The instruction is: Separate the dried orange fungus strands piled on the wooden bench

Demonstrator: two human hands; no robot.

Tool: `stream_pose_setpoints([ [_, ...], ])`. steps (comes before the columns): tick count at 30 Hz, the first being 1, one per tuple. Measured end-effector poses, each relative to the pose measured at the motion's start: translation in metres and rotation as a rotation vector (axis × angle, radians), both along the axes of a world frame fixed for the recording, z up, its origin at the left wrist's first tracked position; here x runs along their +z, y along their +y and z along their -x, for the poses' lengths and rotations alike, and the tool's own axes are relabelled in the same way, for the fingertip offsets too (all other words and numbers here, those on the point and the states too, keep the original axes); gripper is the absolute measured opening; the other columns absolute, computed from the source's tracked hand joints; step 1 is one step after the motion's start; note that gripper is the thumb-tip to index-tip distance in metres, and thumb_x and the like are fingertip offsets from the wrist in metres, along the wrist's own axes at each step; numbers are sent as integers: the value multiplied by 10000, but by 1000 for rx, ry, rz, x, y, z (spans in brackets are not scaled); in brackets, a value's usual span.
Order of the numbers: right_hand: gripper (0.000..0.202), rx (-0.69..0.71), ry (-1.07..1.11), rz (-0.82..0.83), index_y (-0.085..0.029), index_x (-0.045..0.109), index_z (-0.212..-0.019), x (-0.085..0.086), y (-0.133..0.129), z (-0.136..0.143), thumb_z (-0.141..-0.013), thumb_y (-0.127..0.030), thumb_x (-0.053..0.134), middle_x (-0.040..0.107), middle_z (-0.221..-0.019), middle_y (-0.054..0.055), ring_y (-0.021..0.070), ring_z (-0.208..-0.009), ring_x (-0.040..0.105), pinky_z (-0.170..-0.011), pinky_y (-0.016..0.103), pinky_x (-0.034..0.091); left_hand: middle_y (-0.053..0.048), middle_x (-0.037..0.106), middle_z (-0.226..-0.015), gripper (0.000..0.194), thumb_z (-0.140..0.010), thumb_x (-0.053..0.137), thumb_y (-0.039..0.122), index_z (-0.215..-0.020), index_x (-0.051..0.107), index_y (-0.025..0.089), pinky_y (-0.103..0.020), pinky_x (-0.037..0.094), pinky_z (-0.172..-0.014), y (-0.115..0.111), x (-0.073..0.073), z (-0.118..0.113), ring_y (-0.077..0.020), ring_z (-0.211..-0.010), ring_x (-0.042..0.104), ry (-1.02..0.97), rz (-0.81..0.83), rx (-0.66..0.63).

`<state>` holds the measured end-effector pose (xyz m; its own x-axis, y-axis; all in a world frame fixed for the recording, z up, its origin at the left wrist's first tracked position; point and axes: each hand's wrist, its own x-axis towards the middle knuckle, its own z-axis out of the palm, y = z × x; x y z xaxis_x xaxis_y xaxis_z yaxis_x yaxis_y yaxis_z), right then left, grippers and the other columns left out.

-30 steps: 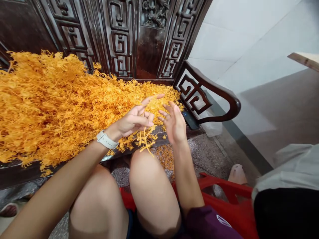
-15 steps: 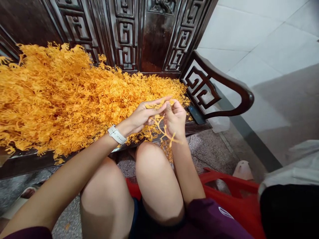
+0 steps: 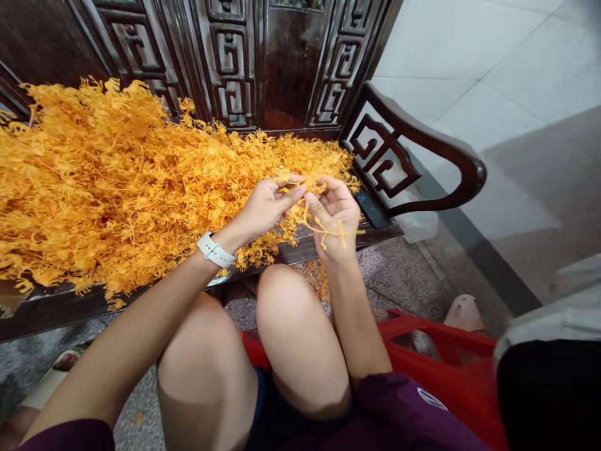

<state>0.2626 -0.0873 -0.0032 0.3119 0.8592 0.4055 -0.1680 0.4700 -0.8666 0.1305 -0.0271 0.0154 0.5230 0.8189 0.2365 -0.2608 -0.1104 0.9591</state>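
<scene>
In front of my knees, a yellow-orange plastic-looking sprig [image 3: 325, 229] with thin forked stems is held between both hands. My left hand [image 3: 268, 203], with a white watch [image 3: 216, 249] on its wrist, pinches the sprig's upper part between thumb and fingers. My right hand [image 3: 339, 216] is closed on it from the other side, thumb against the fingers, while bare stem ends lie across its palm and wrist. Just behind the hands, a large heap of the same yellow-orange sprigs [image 3: 154, 188] covers the bench seat. Fingers partly hide where the pieces meet.
The dark carved wooden bench [image 3: 291, 75] has a curved armrest [image 3: 451, 160] at the right. A dark phone-like object [image 3: 373, 210] and a clear plastic bag [image 3: 420, 225] are near it. A red plastic stool [image 3: 441, 376] is at lower right. Yellow bits [image 3: 315, 279] lie on the floor.
Both hands have spread slightly apart, and the right has turned its palm more upward. The sprig's stems have swung up and to the right across the right palm.
</scene>
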Motion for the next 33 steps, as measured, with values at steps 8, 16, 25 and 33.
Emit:
stream_pose_setpoints([
  [8,507,-86,-6,38,-184,551,-1144,-7,1,2,-824,-454,837,587,-1078,48,85,-938,595,-831,200,548,-31,669,-796,509,-608,951,351,-921,632,107,-235,537,-621,-3,5,1,-95,-630,635,8,17,58],
  [16,389,19,36,70,-128,605,-935,-4,-1,1,-834,-430,830,566,-888,33,63,-783,532,-721,193,469,14,608,-770,544,-646,941,367,-948,537,163,-203,443,-477,-8,6,9,-76,-535,579,-12,94,-63],
  [25,361,36,-108,-3,-131,566,-941,-7,-5,-4,-943,-456,724,561,-895,42,76,-811,538,-754,205,483,2,536,-776,382,-845,791,433,-864,541,145,-179,352,-494,-3,4,12,-34,-562,448,159,-203,-94],
  [33,539,217,142,118,-154,493,-1003,-2,-4,4,-785,-482,861,542,-951,24,54,-720,510,-698,213,487,5,544,-857,272,-829,756,254,-920,521,152,-204,385,-482,-11,10,7,-46,-555,515,-112,226,-92],
])
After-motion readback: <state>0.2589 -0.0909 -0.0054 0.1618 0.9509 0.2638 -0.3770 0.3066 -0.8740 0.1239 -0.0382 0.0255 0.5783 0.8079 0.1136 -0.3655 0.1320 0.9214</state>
